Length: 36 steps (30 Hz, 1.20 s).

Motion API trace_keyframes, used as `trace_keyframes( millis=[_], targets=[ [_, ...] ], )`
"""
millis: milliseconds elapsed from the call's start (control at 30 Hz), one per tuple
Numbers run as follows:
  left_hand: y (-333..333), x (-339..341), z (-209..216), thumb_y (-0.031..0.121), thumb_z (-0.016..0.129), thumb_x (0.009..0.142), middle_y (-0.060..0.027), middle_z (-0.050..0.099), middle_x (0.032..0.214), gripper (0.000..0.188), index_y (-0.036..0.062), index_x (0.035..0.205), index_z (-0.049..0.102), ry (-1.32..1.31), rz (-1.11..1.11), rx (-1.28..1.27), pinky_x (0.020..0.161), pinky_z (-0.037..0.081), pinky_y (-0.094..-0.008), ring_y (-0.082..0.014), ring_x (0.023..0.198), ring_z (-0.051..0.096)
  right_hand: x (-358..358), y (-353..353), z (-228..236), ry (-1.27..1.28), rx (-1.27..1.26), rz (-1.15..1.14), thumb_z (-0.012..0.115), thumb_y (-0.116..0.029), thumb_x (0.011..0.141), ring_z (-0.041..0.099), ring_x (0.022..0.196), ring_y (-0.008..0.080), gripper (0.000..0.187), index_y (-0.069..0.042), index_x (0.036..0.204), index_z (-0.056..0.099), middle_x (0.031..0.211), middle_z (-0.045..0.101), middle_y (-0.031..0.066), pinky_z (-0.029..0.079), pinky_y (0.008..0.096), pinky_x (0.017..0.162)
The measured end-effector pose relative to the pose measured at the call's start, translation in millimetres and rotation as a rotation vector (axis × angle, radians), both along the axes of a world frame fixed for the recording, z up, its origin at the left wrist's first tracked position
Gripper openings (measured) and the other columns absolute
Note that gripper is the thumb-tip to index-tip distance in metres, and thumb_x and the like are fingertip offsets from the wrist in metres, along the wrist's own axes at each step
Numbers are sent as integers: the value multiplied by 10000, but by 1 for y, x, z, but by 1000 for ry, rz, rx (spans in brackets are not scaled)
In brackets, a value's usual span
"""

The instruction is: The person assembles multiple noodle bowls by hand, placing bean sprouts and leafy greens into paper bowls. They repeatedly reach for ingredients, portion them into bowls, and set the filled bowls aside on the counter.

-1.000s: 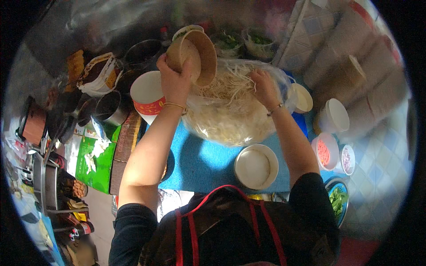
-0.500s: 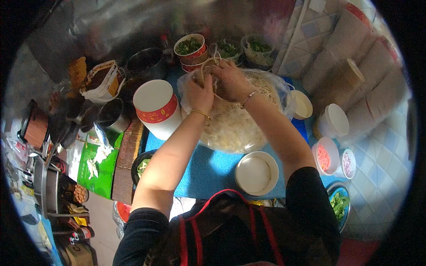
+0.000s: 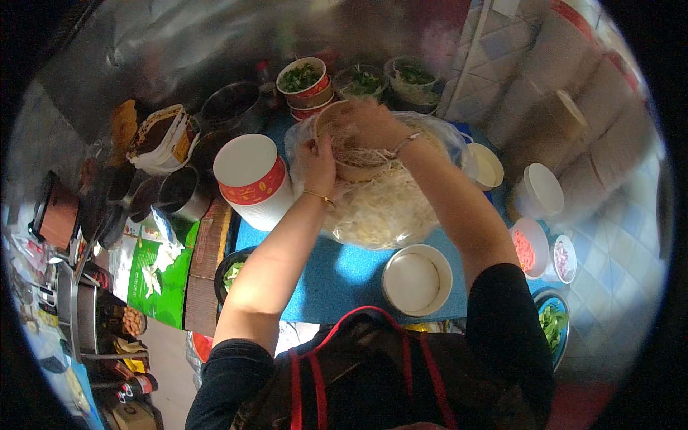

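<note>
My left hand grips the left side of a round paper bowl, fingers closed at its rim. My right hand reaches over the bowl's mouth; its fingers are smeared by motion and partly hidden. Pale thin strands that look like noodles lie in the bowl below it. Directly beneath the bowl, a large clear plastic bag stands open, filled with a heap of similar pale strands. The bowl is held above the heap, and I cannot tell whether it touches it.
Left of the bag rises a stack of paper bowls. An empty white bowl sits nearer me on the blue mat. Bowls of greens line the back. At right are chopped pink pieces and a cream-coloured bowl.
The bowl's mouth and the strands inside now show more plainly. My right hand has shifted slightly right and is blurred; my left hand has moved slightly down and left.
</note>
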<state>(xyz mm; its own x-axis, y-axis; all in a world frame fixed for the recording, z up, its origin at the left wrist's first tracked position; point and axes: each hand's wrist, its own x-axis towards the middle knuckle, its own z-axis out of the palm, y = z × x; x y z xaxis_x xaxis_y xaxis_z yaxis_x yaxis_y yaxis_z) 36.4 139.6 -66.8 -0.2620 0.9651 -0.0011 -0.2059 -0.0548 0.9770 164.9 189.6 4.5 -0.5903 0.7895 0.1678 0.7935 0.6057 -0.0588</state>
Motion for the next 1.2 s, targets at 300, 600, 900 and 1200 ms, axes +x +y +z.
trace_keyframes(
  millis=[300,600,900,1200],
  targets=[
    [-4,-11,10,465,468,811,-164,423,1174,630,33,1217,254,-92,107,16,752,456,-373,-290,982,513,53,-29,12,569,-353,-136,682,-232,721,595,833,216,405,-52,1066,572,1061,559,147,484,353,673],
    [-32,26,20,466,453,827,-143,407,1210,614,74,1261,268,26,-154,86,777,457,-386,-273,1027,473,11,-14,6,-131,124,-275,551,-199,784,602,744,249,210,-20,863,627,856,628,126,482,347,660],
    [-27,53,57,497,466,818,-75,351,1298,621,127,1292,309,-212,-589,-113,858,412,-432,-257,1158,379,47,-96,54,61,381,-377,611,-241,705,542,874,271,326,-76,986,607,918,589,121,431,413,699],
    [-74,109,91,485,500,805,-77,353,1303,629,137,1295,314,-134,-577,-154,885,389,-427,-245,1171,373,320,-347,-56,397,416,-1414,618,-227,731,541,928,274,283,-56,954,590,948,580,120,431,358,805]
  ],
)
